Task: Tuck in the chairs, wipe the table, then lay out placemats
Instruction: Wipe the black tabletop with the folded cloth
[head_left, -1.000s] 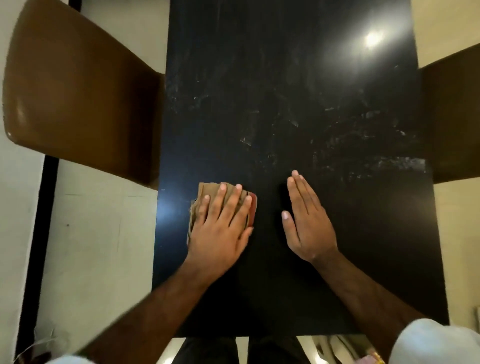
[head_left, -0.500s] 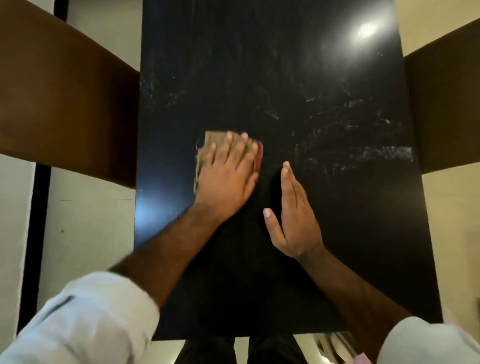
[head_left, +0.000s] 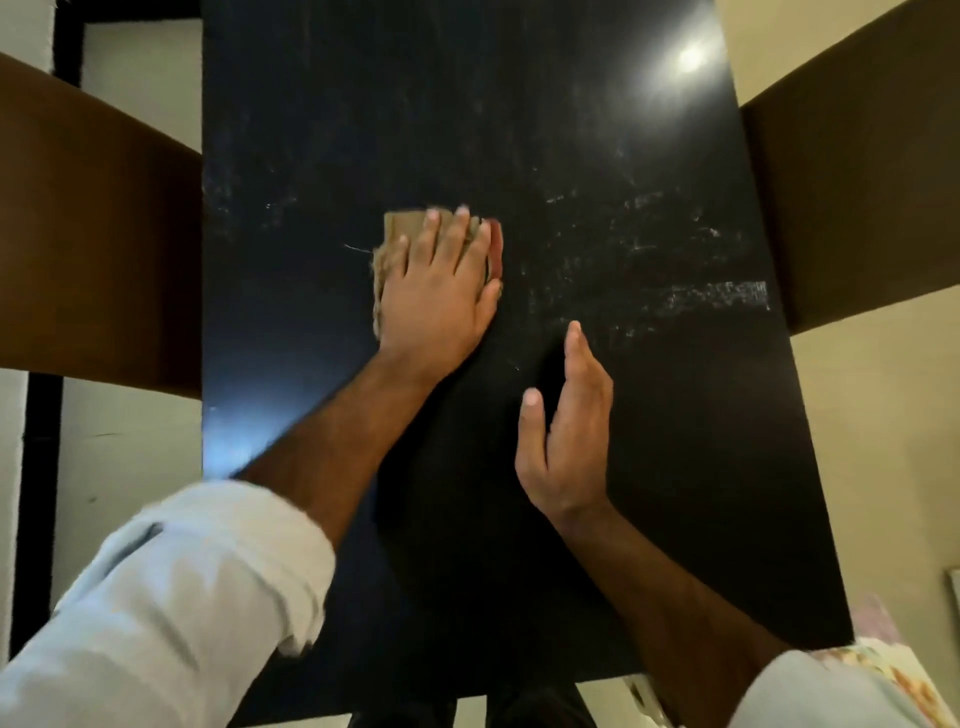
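A black glossy table (head_left: 311, 130) fills the middle of the head view. My left hand (head_left: 439, 291) lies flat on a folded tan cloth (head_left: 400, 226) with a red edge, pressing it onto the tabletop left of centre. My right hand (head_left: 569, 431) stands on its edge on the table, nearer to me and to the right, fingers straight and together, holding nothing. White smears (head_left: 717, 293) streak the surface to the right of the cloth. A brown chair (head_left: 98, 239) sits against the left side of the table and another brown chair (head_left: 857, 197) against the right side.
Pale floor (head_left: 124, 457) shows on both sides of the table. A colourful patterned item (head_left: 883, 665) lies at the lower right near the table's near corner. A lamp reflection (head_left: 691, 57) glares at the far right of the tabletop.
My left hand has pushed the cloth away from me, up the table. My right hand has tipped from flat onto its edge. The view has shifted forward over the table.
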